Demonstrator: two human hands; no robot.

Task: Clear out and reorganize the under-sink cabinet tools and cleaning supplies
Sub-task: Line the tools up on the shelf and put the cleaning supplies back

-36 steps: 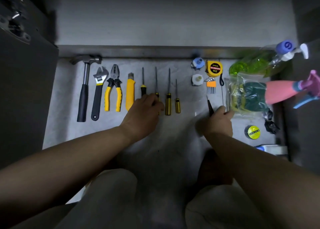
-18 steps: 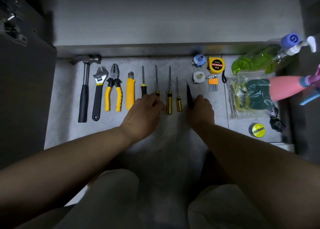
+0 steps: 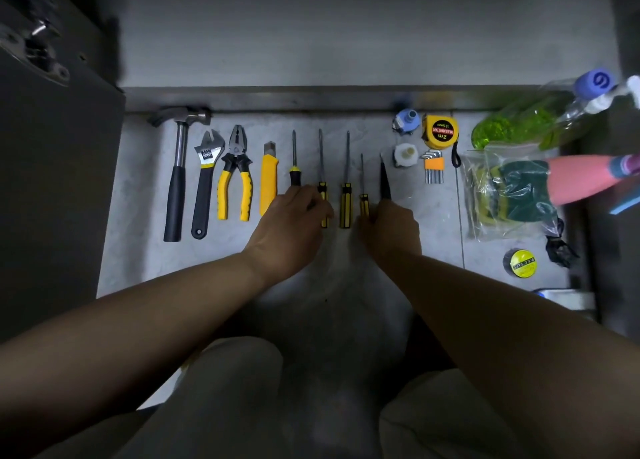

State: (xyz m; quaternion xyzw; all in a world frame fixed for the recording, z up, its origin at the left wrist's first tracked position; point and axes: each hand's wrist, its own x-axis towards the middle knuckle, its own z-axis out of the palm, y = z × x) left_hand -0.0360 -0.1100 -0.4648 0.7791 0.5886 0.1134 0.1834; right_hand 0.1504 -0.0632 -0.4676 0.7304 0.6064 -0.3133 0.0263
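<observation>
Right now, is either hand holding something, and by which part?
The right hand grips the black pointed tool by its near end. The left hand covers screwdriver handles; a grip cannot be told.

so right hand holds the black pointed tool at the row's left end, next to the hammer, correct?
Not the left end. In the head view the right hand holds the black pointed tool at the right end of the row, next to the shortest yellow-handled screwdriver; the hammer lies far left.
</observation>
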